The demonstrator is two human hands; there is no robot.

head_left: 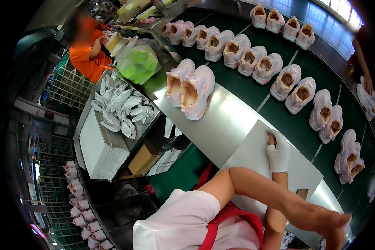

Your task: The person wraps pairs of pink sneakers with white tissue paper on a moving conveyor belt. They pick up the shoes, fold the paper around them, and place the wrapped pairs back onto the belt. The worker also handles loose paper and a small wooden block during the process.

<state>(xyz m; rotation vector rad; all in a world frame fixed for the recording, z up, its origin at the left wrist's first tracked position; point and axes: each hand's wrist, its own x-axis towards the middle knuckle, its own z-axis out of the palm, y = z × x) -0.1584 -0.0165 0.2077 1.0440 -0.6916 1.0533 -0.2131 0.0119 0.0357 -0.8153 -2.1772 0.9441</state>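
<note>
Hands cross over a pale grey sheet (254, 156) lying flat on the steel tabletop (212, 125). One gloved hand (278, 153), whose forearm rises from the lower edge, presses flat on the sheet's far part, fingers loosely curled, gripping nothing. The other hand (335, 227) is bare and blurred at the lower right, open, beyond the sheet's near corner; which is left or right cannot be told. Just left, two pink shoes (191, 88) stand on the tabletop. Rows of pink shoes (287, 81) line the green belt (304, 125) beyond.
</note>
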